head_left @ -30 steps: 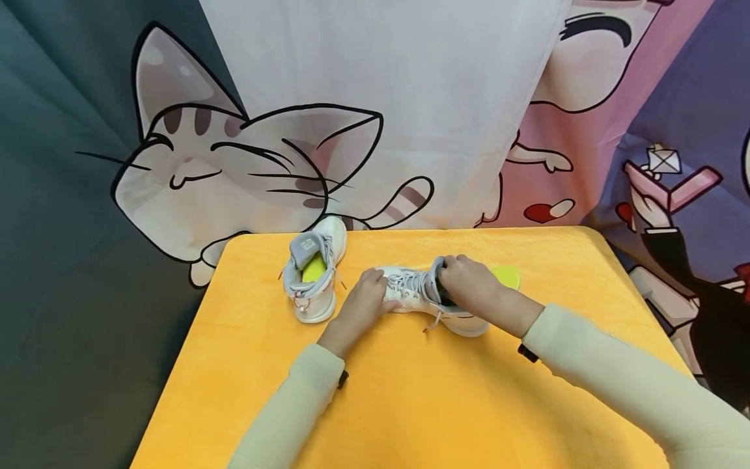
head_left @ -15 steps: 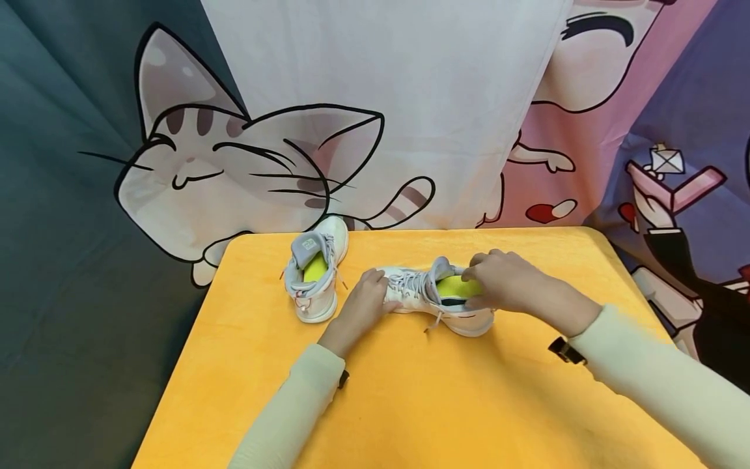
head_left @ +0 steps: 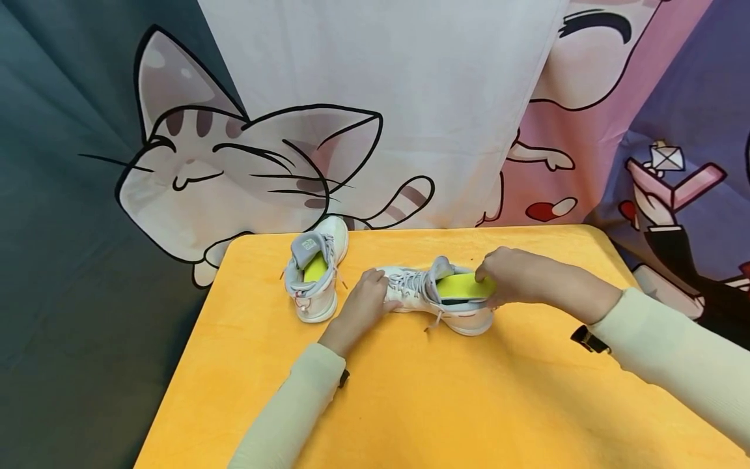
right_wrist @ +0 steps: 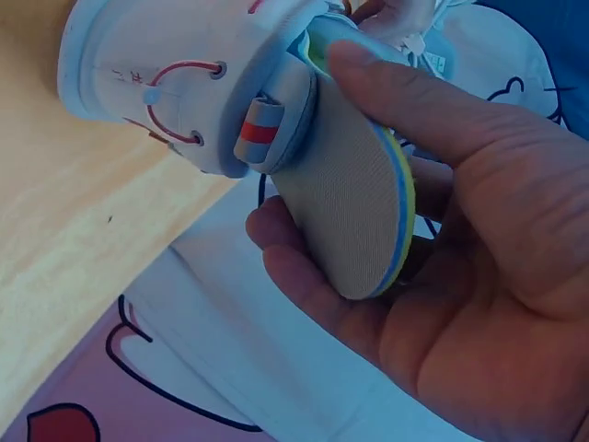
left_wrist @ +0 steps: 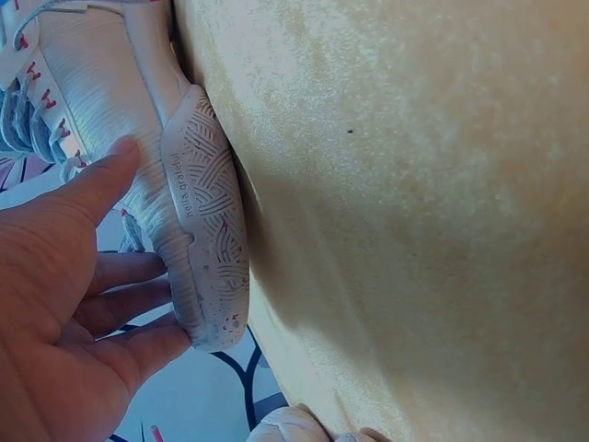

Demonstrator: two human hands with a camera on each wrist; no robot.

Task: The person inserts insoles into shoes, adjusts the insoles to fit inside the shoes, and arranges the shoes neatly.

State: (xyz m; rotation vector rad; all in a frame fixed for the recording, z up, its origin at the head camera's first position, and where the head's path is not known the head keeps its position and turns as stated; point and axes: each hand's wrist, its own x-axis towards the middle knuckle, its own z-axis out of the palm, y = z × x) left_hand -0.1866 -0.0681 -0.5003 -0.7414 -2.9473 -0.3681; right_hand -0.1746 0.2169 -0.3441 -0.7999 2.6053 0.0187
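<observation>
A pale sneaker (head_left: 410,296) with grey laces lies on the yellow table, its toe pointing left. My left hand (head_left: 366,296) grips the toe; in the left wrist view its thumb lies on the upper and its fingers are round the toe end. From the shoe's opening sticks a yellow-green insole (head_left: 459,286), its front part hidden inside. My right hand (head_left: 515,277) pinches the insole's heel end just past the collar. Up close in the right wrist view, the insole (right_wrist: 345,193) shows a grey underside and a blue-and-yellow edge, thumb and fingers at its sides.
The matching sneaker (head_left: 313,286) stands at the table's back left, toe toward the rear, with a yellow-green insole (head_left: 315,268) inside it. A cartoon-printed cloth (head_left: 398,130) hangs right behind the yellow table (head_left: 410,404).
My right hand has come out of the shoe's opening and moved right, now holding the insole's heel end. The insole shows more in the opening. My left hand has stayed at the toe.
</observation>
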